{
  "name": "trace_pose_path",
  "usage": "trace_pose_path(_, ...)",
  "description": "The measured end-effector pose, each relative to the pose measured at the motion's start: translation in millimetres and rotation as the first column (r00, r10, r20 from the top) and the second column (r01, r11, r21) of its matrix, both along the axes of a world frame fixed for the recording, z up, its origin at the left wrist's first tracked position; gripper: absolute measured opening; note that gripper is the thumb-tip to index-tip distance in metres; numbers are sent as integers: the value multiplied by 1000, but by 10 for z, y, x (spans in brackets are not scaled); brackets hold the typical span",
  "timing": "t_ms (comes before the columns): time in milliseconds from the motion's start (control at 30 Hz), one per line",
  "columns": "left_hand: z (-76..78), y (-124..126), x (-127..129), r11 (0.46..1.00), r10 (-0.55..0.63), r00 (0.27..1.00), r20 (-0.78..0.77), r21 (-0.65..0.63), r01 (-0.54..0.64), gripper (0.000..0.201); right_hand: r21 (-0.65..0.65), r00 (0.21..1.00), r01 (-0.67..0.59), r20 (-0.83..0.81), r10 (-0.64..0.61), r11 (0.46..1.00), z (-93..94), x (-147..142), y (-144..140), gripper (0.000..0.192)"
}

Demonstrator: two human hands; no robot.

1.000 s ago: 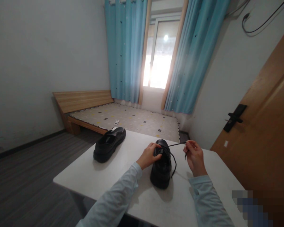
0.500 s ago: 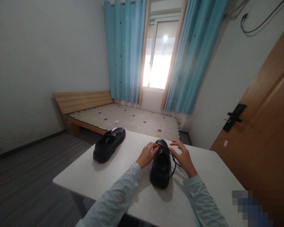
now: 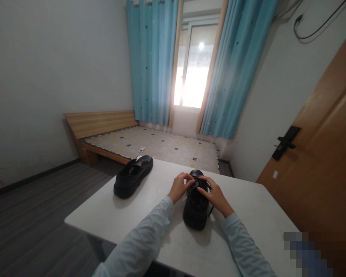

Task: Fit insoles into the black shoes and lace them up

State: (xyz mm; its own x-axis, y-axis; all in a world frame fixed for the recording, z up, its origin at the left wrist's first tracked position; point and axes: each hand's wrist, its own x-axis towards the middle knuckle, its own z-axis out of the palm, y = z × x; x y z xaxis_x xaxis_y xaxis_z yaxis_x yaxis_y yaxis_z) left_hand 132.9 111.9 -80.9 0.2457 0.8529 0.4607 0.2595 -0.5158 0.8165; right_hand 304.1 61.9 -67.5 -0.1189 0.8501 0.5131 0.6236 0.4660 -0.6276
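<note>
Both hands, left hand (image 3: 179,187) and right hand (image 3: 216,195), pinch the laces (image 3: 203,185) over the near shoe (image 3: 195,207). Keeping even tension on both ends seems wise.

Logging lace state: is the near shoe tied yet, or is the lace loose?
Cannot tell if knotted. Both hands, left and right, cover the lacing of the near black shoe; one lace end hangs loose beside it.

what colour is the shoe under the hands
Black: the glossy leather lace-up shoe on the white table, clearest in the head view.
</note>
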Motion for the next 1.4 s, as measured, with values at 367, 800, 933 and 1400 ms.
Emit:
trace_pose_path(367,70,-35,68,993,76,991,-110,93,-66,5,-30,1000,15,14,-14,999,-8,5,17,36)
trace_pose_path(800,106,-74,64,997,-4,993,-121,72,13,5,-31,1000,24,12,-24,999,5,1,-1,35)
trace_pose_path(933,141,-110,40,993,-91,991,-97,64,97,10,-33,1000,20,5,-19,999,-2,7,4,35)
trace_pose_path(1400,182,-136,-1,991,-86,996,5,102,85,9,-43,1000,12,1,-12,999,-13,22,3,36)
